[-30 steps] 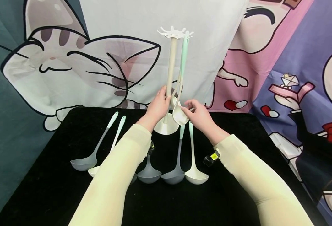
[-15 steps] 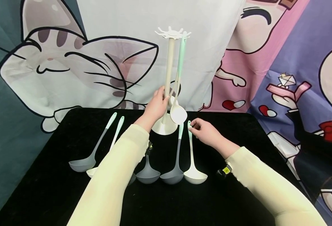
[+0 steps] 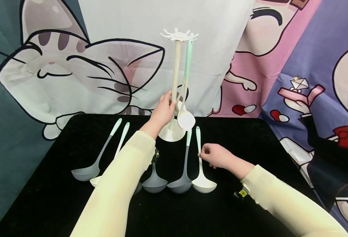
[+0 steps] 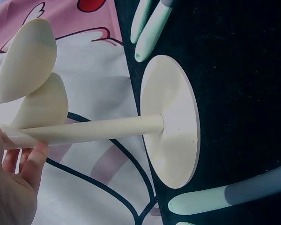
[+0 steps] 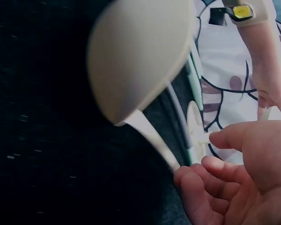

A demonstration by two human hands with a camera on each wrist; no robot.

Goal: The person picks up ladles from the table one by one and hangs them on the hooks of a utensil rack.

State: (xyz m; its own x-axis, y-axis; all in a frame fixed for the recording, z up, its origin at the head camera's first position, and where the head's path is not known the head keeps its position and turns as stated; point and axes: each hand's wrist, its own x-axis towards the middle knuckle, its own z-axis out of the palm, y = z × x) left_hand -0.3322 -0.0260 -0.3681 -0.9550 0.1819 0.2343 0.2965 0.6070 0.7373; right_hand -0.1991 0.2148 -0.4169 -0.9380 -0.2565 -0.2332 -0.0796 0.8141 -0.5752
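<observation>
My left hand (image 3: pixel 163 113) grips the pole of a cream utensil stand (image 3: pixel 176 65), which has a round base and a crown of white hooks. Two cream ladles with mint handles hang from its right side; the front ladle (image 3: pixel 186 120) partly covers the other. On the black cloth lies a white ladle (image 3: pixel 204 184) with a mint handle end. Beside its shaft is my right hand (image 3: pixel 218 156), fingers loosely bent. In the right wrist view, the fingertips (image 5: pixel 182 176) meet or nearly meet this shaft, while the thumb stands apart from them.
Left of the white ladle lie grey ladles, one (image 3: pixel 181 185) close beside it and another (image 3: pixel 154 182) further left. A grey ladle (image 3: pixel 86 172) and a partly hidden white one (image 3: pixel 121 140) lie at the left. A cartoon-printed cloth (image 3: pixel 126 19) hangs behind the table.
My right hand has left the hanging ladle and come down and toward me, to the white ladle's shaft. My left hand keeps its grip on the pole.
</observation>
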